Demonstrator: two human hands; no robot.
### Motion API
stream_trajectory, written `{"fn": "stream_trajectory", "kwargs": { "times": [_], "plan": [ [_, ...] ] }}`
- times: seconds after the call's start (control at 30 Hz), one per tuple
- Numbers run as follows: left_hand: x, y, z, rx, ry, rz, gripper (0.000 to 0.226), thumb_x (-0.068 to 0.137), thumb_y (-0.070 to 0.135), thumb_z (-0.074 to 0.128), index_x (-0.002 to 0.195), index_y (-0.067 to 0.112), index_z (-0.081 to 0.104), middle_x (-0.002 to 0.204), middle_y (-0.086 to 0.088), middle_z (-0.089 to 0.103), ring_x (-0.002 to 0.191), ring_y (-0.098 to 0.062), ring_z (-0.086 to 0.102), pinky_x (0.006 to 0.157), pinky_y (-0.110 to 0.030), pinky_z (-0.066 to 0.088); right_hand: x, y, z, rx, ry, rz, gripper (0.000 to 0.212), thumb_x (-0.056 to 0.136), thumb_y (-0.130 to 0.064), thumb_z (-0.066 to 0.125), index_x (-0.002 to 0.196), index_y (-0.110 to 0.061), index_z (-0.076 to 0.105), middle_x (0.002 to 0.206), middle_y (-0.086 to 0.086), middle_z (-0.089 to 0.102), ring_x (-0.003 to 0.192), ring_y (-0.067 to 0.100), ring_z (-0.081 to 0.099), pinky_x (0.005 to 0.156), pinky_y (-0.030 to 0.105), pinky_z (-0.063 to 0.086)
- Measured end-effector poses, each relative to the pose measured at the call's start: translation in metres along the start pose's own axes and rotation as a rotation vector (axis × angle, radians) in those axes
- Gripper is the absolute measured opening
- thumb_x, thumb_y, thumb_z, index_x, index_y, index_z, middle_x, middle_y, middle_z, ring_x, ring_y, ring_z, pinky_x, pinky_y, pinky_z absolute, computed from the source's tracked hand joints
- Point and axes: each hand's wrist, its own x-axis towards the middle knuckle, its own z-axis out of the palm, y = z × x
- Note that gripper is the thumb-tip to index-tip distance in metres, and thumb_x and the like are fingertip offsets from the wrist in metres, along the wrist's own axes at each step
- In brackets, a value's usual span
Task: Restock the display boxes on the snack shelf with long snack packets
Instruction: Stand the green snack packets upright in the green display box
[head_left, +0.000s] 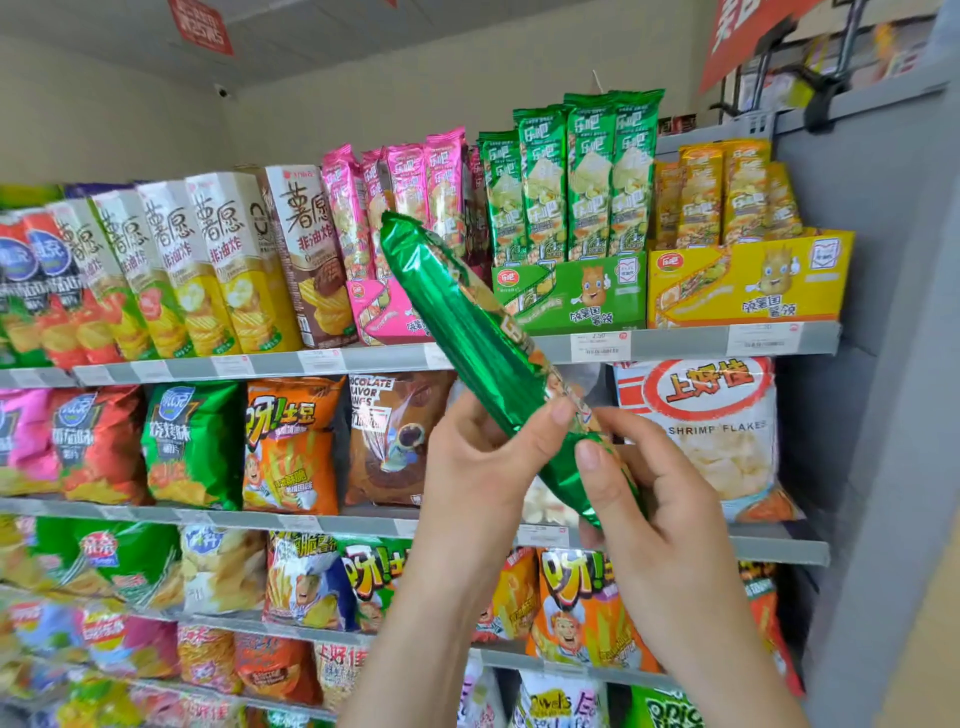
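While both hands are raised in front of the snack shelving, they hold one long green packet (467, 322) between them. The left hand (483, 467) grips the packet at its lower half, thumb laid across the front and fingers curled behind. The right hand (654, 499) grips the bottom end just below it, thumb pressed on the foil. The hands are close together, thumbs near each other but not touching. The packet is tilted, its upper end leaning up and left across the front of the pink display box (384, 312), its lower end down and right in front of the second shelf. It is in no box and clear of the top shelf (675, 343). On that shelf the green display box (569, 293) stands between the pink box and the yellow display box (748, 280), holding upright green packets (587, 182) of the same design. A shrimp flakes bag (711, 426) sits on the shelf below, behind the right hand.
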Motion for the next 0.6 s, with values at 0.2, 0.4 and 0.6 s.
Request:
{"fn": "stream_trajectory", "kwargs": {
  "times": [0.2, 0.4, 0.6],
  "plan": [
    [-0.008, 0.009, -0.001, 0.065, 0.186, 0.113, 0.035, 0.076, 0.027, 0.078, 0.101, 0.007, 0.064, 0.083, 0.001, 0.071, 0.076, -0.011, 0.068, 0.066, -0.02, 0.053, -0.014, -0.004, 0.006, -0.303, -0.01, -0.257, 0.044, 0.086, -0.044, 0.062, 0.123, -0.043, 0.037, 0.118, -0.011, 0.048, 0.106, -0.001, 0.053, 0.086, 0.008, 0.039],
    [-0.008, 0.012, -0.011, 0.022, 0.142, 0.001, 0.054, 0.076, 0.043, 0.075, 0.11, 0.006, 0.056, 0.099, -0.012, 0.069, 0.086, -0.022, 0.065, 0.08, -0.036, 0.054, -0.02, 0.008, 0.013, -0.335, 0.02, -0.357, 0.046, 0.089, -0.03, 0.065, 0.133, -0.034, 0.049, 0.112, -0.02, 0.058, 0.095, -0.002, 0.059, 0.079, 0.001, 0.039],
    [-0.006, 0.016, -0.026, -0.271, -0.047, -0.121, 0.052, 0.085, 0.019, 0.063, 0.133, 0.003, 0.05, 0.103, -0.01, 0.068, 0.095, -0.025, 0.065, 0.082, -0.035, 0.056, -0.012, 0.004, 0.002, 0.632, -0.159, 0.169, 0.046, 0.076, -0.056, 0.074, 0.109, -0.024, 0.073, 0.09, 0.004, 0.073, 0.07, 0.013, 0.067, 0.062, 0.025, 0.055]
  ]
}}
